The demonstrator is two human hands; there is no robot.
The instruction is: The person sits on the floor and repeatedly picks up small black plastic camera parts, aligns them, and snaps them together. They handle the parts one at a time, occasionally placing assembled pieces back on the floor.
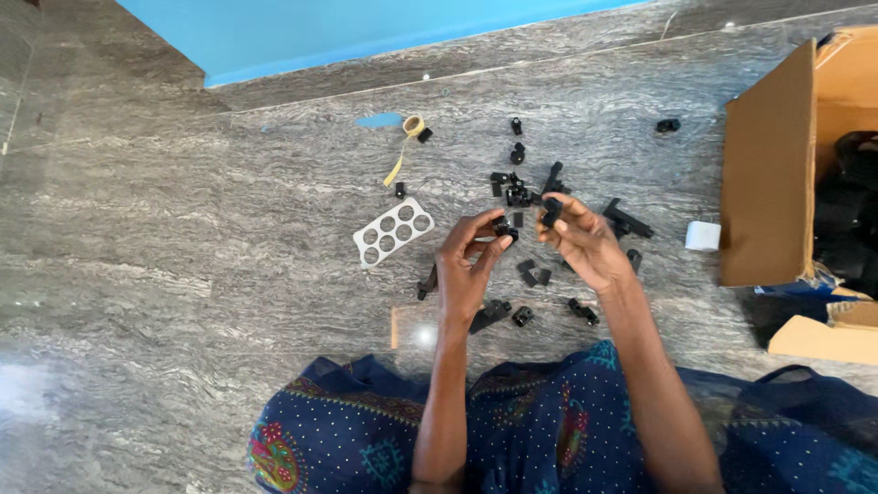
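I sit on a grey stone floor (183, 302) with both hands raised over a scatter of small black plastic parts (518, 187). My left hand (466, 261) pinches a small black part (502, 227) between thumb and fingertips. Close beside it, my right hand (582, 240) grips another small black part (551, 211). The two held parts are a few centimetres apart. More black pieces (523, 316) lie on the floor under and around my wrists.
A white plate with several round holes (393, 230) lies left of my hands. A roll of tan tape (413, 125) sits farther back. An open cardboard box (766, 174) stands at the right, a small white roll (702, 236) beside it. A blue wall (366, 27) borders the far side.
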